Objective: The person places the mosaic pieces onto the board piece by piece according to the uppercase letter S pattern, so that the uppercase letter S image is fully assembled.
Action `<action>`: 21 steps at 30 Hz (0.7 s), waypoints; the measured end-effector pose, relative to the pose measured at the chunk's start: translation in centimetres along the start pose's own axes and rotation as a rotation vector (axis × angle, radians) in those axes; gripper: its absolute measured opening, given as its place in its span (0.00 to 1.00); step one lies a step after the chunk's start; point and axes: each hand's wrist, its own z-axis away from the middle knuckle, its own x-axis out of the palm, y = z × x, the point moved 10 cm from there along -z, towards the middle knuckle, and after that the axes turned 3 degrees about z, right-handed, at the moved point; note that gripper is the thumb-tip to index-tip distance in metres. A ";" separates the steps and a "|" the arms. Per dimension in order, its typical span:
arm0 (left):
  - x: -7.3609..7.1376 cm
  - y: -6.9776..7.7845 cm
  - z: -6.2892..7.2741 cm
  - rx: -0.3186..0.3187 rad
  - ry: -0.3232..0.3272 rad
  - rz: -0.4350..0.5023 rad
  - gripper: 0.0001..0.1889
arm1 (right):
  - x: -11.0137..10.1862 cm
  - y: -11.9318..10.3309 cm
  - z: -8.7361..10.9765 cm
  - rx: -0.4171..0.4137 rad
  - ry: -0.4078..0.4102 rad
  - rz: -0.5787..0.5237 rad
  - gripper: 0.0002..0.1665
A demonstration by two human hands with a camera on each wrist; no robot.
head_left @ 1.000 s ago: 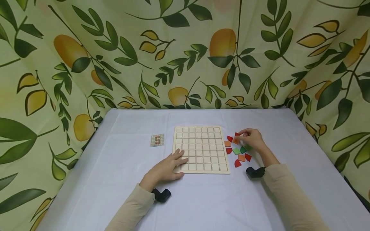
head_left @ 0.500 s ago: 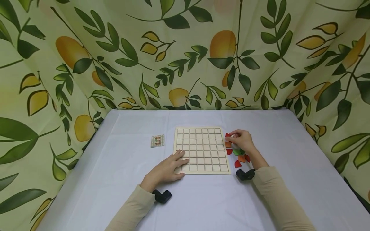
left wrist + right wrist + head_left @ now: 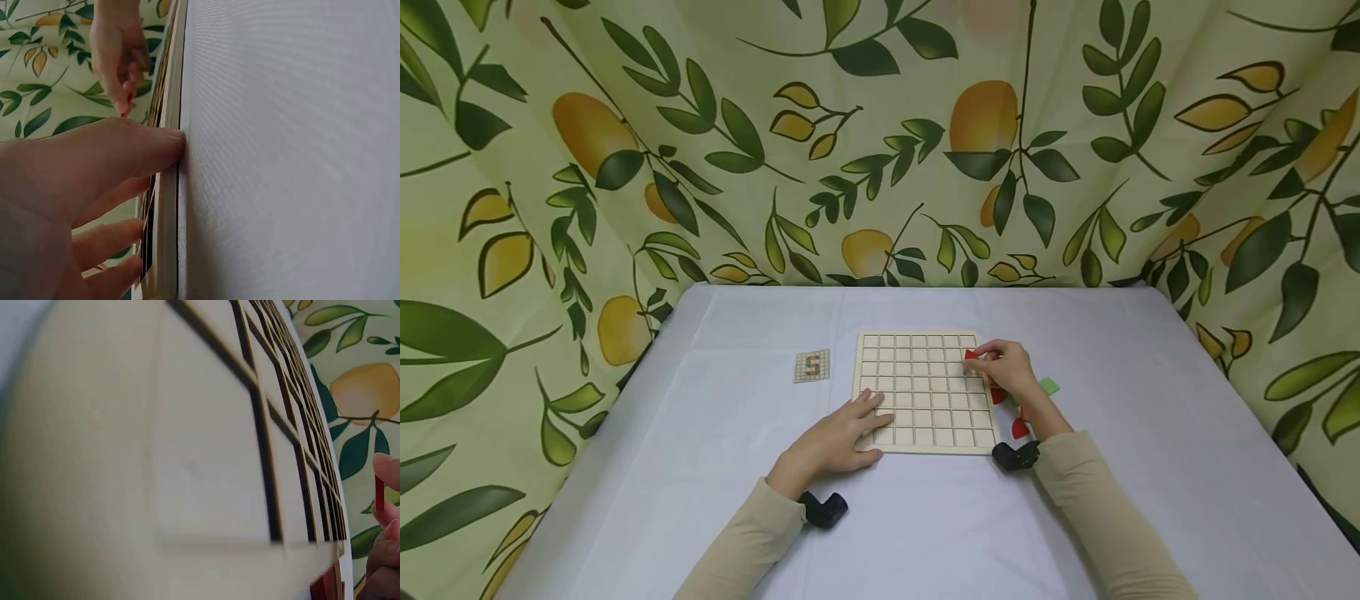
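A square wooden grid board (image 3: 925, 396) lies on the white table. My left hand (image 3: 835, 437) rests on its lower left corner, fingers spread; in the left wrist view its thumb (image 3: 137, 150) lies against the board's edge. Above the upper right squares, my right hand (image 3: 1011, 367) pinches a red tile (image 3: 971, 355) between thumb and fingers. Seen in the right wrist view, that red tile (image 3: 379, 494) is thin and turned edge-on. The board's squares hold no tiles where they show.
Right of the board lie loose tiles, among them a red one (image 3: 1020, 428) and a green one (image 3: 1048, 386); my right hand and wrist hide several. A small pattern card (image 3: 812, 366) lies left of the board. A leaf-print curtain (image 3: 880, 167) hangs behind the table.
My right hand has moved left from the loose tiles to over the board's right side, bringing the red tile along. A green tile behind the wrist has come into view. My left hand stays put.
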 end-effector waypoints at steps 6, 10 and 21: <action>-0.3 0.5 0.2 0.037 0.012 -0.132 0.28 | 1.3 -0.6 -0.1 0.008 -0.019 -0.020 0.22; -0.6 0.8 0.3 0.057 0.032 -0.208 0.27 | 2.0 -1.1 -0.3 -0.001 -0.030 -0.047 0.21; -0.7 1.3 0.4 0.080 0.040 -0.284 0.25 | 3.0 -1.4 -1.0 0.027 -0.048 -0.022 0.20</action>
